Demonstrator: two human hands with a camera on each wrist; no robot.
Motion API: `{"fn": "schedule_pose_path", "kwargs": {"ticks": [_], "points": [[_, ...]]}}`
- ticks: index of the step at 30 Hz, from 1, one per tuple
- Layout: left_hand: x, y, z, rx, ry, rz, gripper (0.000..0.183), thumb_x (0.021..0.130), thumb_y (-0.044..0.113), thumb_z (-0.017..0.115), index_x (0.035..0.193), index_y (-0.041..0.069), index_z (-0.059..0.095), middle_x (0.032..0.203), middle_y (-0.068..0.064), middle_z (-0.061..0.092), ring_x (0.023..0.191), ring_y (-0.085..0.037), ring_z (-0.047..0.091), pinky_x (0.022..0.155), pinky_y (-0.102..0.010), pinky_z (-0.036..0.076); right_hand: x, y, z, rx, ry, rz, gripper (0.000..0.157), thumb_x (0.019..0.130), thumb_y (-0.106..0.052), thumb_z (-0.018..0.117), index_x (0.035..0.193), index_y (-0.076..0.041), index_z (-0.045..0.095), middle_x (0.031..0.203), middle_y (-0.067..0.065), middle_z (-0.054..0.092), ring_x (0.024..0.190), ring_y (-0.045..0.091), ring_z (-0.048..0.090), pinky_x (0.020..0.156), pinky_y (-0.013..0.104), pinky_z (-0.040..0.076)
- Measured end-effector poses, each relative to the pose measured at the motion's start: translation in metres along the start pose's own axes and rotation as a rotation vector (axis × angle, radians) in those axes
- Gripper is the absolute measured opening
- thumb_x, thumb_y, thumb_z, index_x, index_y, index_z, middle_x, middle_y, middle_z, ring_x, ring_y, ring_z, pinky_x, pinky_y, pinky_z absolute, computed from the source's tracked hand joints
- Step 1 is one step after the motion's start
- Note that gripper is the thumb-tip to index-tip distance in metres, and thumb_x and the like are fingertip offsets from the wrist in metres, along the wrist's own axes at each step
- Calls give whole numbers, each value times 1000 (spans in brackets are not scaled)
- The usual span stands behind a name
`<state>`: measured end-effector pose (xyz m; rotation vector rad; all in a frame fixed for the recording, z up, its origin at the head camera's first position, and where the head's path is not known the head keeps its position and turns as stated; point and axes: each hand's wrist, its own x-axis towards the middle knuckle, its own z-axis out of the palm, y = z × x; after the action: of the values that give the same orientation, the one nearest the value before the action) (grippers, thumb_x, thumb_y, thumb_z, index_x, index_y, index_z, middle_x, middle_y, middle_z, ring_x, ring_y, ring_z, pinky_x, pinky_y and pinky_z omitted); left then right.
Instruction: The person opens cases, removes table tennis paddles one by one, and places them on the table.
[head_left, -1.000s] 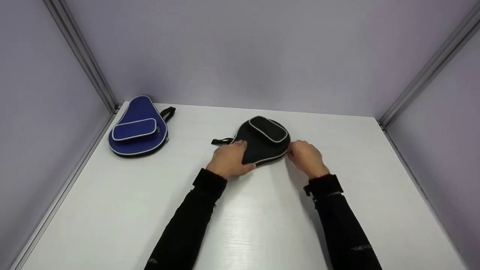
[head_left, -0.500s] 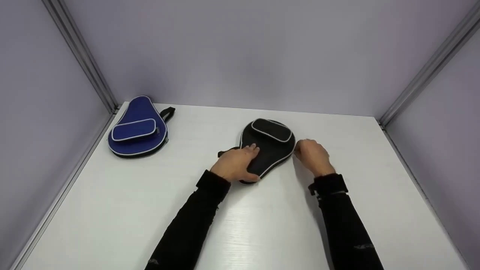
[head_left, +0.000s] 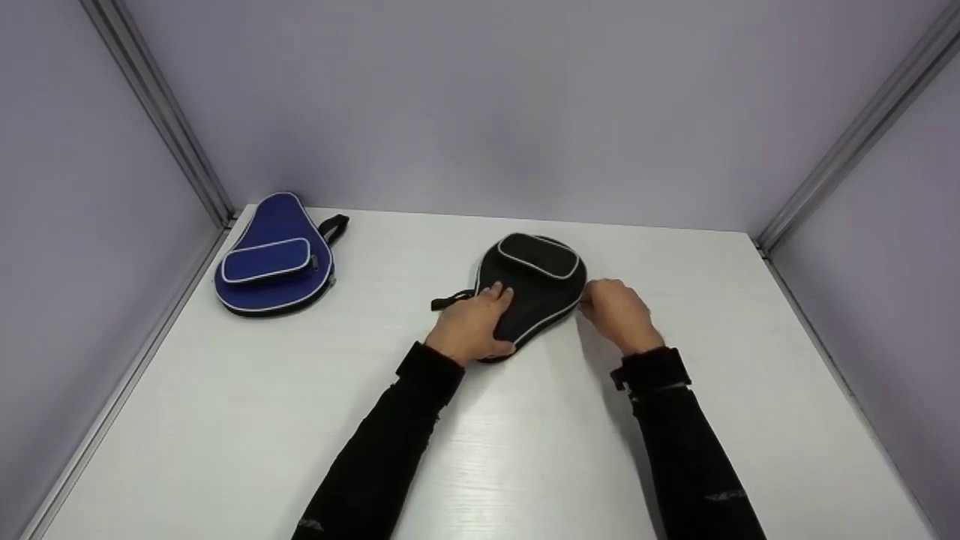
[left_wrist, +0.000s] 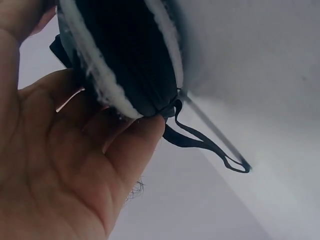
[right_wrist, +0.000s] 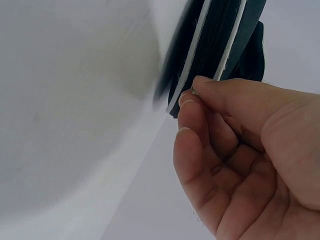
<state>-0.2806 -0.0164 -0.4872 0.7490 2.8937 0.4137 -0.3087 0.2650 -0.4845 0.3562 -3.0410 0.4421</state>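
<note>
The black bag (head_left: 536,300) is matt cloth with fuzzy white piping (left_wrist: 100,75); the blue bag (head_left: 274,259) at nine o'clock, matt cloth; the table (head_left: 225,412), smooth, faintly glossy.

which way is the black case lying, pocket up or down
Up: in the head view, the black case has its white-edged pocket on top.

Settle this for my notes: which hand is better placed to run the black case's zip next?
Probably the right hand: it seems to pinch a small pull at the zip, while the left hand rests on the black case.

Soft shadows, faint glare on table (head_left: 472,465)
</note>
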Motion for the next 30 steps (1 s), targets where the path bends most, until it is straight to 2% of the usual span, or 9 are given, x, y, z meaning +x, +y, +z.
{"fn": "schedule_pose_path", "kwargs": {"ticks": [4,9,12,17,22,26,30], "points": [[1,-3,0,-28,13,-25,98,105,42,89,183,6,40,190,-24,39,175,-42,46,138,-52,51,0,-8,1,25,-14,-21,22,105,0,73,84,-7,74,84,7,69,76,24,58,66,38,49],[0,-4,0,-37,37,-45,98,106,41,89,183,6,40,189,-24,40,175,-42,47,138,-52,51,-3,-21,5,18,-18,-35,12,107,-3,78,96,-3,82,98,14,82,85,28,71,76,47,65],[1,-4,1,-35,44,-49,98,106,41,89,183,6,40,189,-24,40,174,-41,47,138,-52,51,-6,-27,7,-1,-12,-56,11,107,-3,78,97,-1,83,102,18,84,88,31,76,79,51,69],[2,-4,1,-30,40,-52,98,106,42,88,183,6,39,189,-24,39,175,-41,47,140,-51,49,-9,-38,9,-20,-20,-62,12,105,-2,80,93,-2,81,96,15,83,80,28,72,73,50,68],[3,-3,1,-16,40,-46,99,106,43,88,183,5,39,190,-21,38,175,-40,46,141,-50,47,-11,-49,11,-31,-31,-85,7,104,-3,82,97,-3,84,99,16,85,84,32,79,78,53,71],[2,0,1,38,40,-35,98,107,44,86,182,2,39,191,-18,39,173,-39,49,138,-48,51,-10,-54,15,-30,-39,-126,3,102,-2,83,101,-1,85,103,17,86,90,36,82,83,53,72],[1,6,-1,103,50,-39,95,107,49,83,179,1,45,187,-16,47,168,-37,57,134,-46,56,-7,-54,17,-20,-37,-121,6,102,0,81,97,-2,83,98,17,84,84,33,78,80,53,70]]}}
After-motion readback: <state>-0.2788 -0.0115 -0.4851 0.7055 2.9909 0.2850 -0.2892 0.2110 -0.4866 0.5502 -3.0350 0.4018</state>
